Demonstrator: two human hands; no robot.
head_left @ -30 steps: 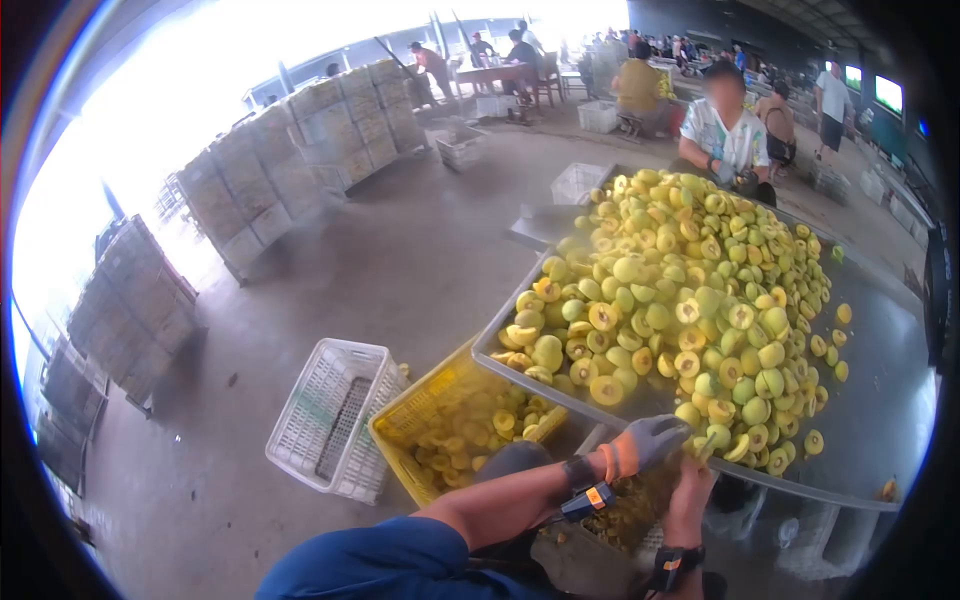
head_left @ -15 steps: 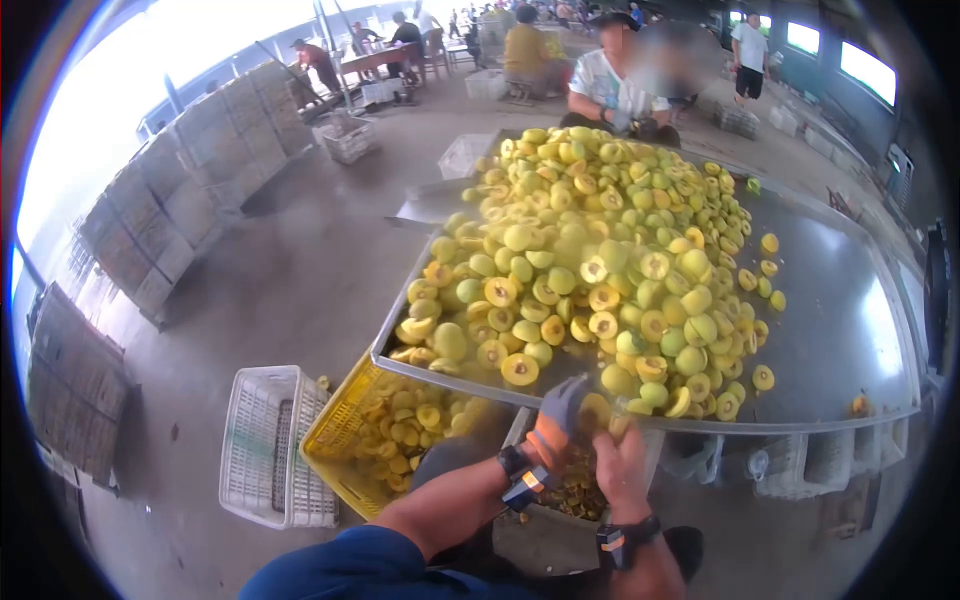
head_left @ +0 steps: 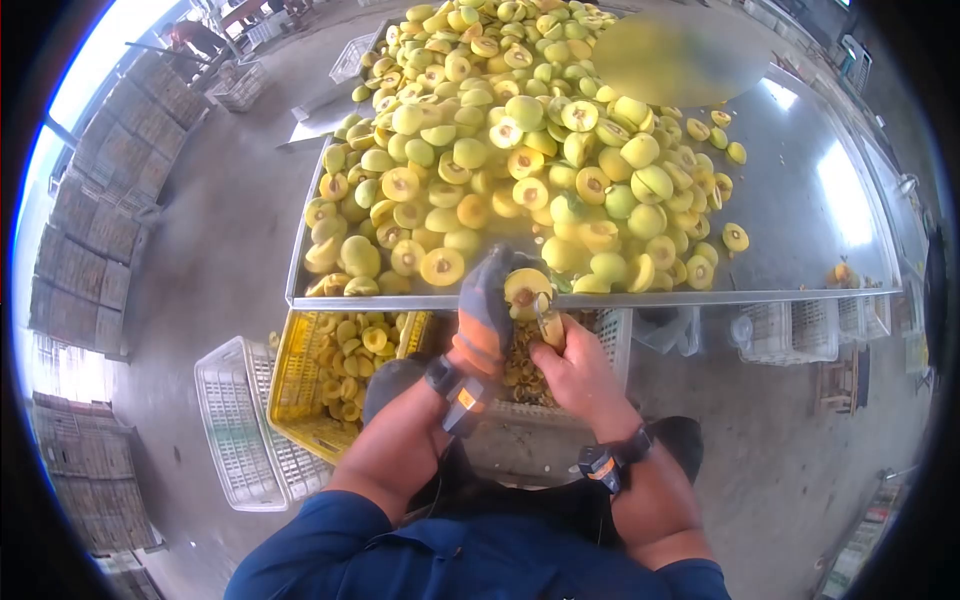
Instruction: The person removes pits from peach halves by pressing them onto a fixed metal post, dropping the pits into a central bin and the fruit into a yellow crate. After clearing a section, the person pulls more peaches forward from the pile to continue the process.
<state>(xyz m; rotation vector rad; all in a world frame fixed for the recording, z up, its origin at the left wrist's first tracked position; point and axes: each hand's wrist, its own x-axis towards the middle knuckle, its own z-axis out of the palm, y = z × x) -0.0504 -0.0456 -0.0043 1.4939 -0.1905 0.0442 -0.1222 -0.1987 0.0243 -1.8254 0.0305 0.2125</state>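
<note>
Daylight floods in from about ten o'clock, where the open side blows out to near white. The metal table throws back bright glare patches toward two o'clock. The concrete floor sits in soft, even shade. Fisheye distortion bends everything near the rim, and a black vignette rings the frame. A smeared blurred patch lies at one o'clock; the centre is fairly sharp.

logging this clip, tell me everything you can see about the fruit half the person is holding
The fruit half is round, with yellow-green skin, paler yellow cut flesh and a brownish hollow at the centre. It is held cut face up, just over the near rim of the metal table. The gloved left hand cups it from the left, while the bare right hand presses a small tool against its lower edge. What the tool is exactly is unclear.
</note>
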